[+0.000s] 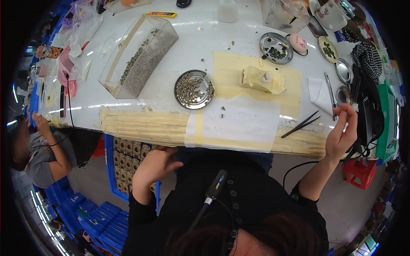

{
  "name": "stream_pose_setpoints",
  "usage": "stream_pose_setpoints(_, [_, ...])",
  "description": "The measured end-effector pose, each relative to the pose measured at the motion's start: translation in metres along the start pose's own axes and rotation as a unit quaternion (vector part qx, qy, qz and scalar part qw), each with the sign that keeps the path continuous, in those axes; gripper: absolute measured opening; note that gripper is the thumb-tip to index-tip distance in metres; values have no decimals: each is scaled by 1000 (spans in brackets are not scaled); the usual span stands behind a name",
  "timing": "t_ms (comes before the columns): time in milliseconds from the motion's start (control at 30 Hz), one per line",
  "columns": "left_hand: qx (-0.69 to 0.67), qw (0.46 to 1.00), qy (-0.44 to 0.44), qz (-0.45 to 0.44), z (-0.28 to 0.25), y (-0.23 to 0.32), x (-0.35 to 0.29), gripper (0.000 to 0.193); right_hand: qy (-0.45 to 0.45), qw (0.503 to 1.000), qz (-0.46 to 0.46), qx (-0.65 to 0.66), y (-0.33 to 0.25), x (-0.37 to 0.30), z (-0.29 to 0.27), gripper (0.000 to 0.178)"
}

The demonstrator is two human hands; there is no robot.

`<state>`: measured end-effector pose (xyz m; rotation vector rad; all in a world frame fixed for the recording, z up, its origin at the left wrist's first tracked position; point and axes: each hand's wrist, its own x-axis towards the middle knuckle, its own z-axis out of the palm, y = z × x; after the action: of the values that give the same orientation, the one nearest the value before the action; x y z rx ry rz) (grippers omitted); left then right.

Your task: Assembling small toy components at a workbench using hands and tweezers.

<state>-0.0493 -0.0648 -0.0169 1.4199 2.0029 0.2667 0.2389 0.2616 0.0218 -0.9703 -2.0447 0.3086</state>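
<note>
My left hand is just below the table's near edge, thumb spread and the other fingertips partly hidden at the edge; nothing shows in it. At the right, my right hand is raised with bent fingers, thumb and fingertips drawn together. Whatever may be between them I cannot make out. Those fingertips are beside the lower end of a slim metal tool and a small round metal dish. Black tweezers lie left of that hand. A steel dish of small greyish granules and a paper-covered block stand farther in.
A clear bin of granules stands at the left. Another steel dish holds dark green bits. A folded white cloth lies near the metal tool. Below the table are a blue crate of small pots and a red stool. Another person sits at left.
</note>
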Motion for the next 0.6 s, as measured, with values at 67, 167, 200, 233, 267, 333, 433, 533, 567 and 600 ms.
stream_pose_setpoints(67, [-143, 984, -95, 41, -38, 20, -4, 29, -48, 993, 6, 106, -25, -2, 6, 12])
stream_pose_setpoints(167, [-219, 972, 28, 82, -69, 43, 4, 18, -110, 984, -18, 140, -53, -10, 23, 3])
stream_pose_setpoints(200, [-219, 965, 112, 92, -72, 49, 14, 14, -103, 983, -13, 151, -61, -14, 31, 2])
stream_pose_setpoints(233, [-196, 951, 224, 83, -69, 52, 29, 12, -124, 979, -15, 159, -69, -18, 36, 2])
stream_pose_setpoints(267, [-170, 925, 331, 78, -68, 53, 47, 11, -142, 976, -16, 165, -76, -21, 39, 4])
stream_pose_setpoints(333, [-130, 924, 345, 97, -73, 51, 73, 13, -179, 973, -56, 136, -79, -22, 39, 7])
stream_pose_setpoints(433, [-46, 932, 334, 134, -79, 49, 92, 17, -238, 966, -89, 43, -73, -13, 25, 14])
stream_pose_setpoints(533, [-20, 936, 312, 159, -77, 50, 103, 17, -245, 965, -84, -42, -56, -4, 2, 18])
stream_pose_setpoints(567, [-10, 938, 307, 158, -77, 52, 105, 16, -279, 956, -73, -56, -52, -3, -5, 23])
stream_pose_setpoints(600, [0, 940, 302, 156, -76, 54, 107, 15, -289, 951, -92, -52, -47, -3, -7, 24])
